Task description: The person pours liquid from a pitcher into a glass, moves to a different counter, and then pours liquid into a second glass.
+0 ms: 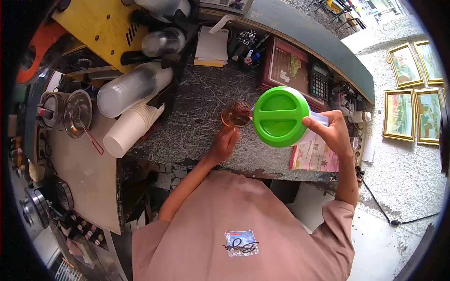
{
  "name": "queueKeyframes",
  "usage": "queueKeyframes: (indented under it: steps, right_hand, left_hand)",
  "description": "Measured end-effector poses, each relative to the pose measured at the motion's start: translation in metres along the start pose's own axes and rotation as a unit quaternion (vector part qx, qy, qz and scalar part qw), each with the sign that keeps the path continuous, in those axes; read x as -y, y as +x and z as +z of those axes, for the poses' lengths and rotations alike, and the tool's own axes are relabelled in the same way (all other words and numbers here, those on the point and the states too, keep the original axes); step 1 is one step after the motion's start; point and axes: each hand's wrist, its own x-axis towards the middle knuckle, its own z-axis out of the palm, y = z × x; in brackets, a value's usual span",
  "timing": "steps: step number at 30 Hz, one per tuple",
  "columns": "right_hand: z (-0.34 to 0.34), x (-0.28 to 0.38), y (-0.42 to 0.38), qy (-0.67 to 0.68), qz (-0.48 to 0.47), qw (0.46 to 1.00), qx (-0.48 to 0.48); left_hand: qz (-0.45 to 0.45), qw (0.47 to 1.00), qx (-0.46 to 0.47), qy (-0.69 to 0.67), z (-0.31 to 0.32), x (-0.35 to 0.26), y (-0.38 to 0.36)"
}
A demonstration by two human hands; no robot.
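A pitcher with a round green lid (281, 116) is tilted to the left, its spout at the rim of a clear glass (238, 114). My right hand (332, 132) is wrapped round the pitcher's pale handle, the thumb near the lid's edge. Dark reddish-brown liquid shows in the glass, which stands over the dark, scratched counter (197, 112). Closed fingers of my left hand (224, 144) are at the lower side of the glass, on its handle or base; the exact grip is partly hidden.
Stacked white cups (133, 129) and clear plastic cups (129, 91) lie at the left. Behind are paper sheets (211, 44), a reddish menu box (288, 65) and a calculator (319, 82). A pink printed cloth or packet (315, 157) lies right of the pitcher.
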Motion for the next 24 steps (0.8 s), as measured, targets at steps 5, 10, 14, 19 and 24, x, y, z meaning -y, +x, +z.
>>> queueKeyframes:
  steps: [5,10,14,19,24]
  right_hand:
    - [0.013,-0.064,-0.001,0.074,-0.029,0.996,-0.045]
    - [0.045,-0.102,-0.012,0.311,-0.032,0.935,-0.165]
    - [0.059,-0.14,-0.033,0.495,-0.086,0.828,-0.249]
    - [0.059,-0.159,-0.056,0.52,-0.074,0.741,-0.418]
    - [0.051,-0.207,-0.062,0.443,-0.082,0.682,-0.576]
  left_hand:
    - [0.012,1.0,-0.005,0.007,-0.001,-0.005,0.001]
    - [-0.002,1.0,0.014,-0.003,-0.001,-0.004,0.0]
    - [-0.025,0.999,0.031,-0.008,-0.004,-0.002,0.0]
    - [-0.011,0.999,0.038,-0.012,-0.002,0.009,-0.001]
    - [-0.01,0.999,0.033,-0.031,-0.002,0.007,0.001]
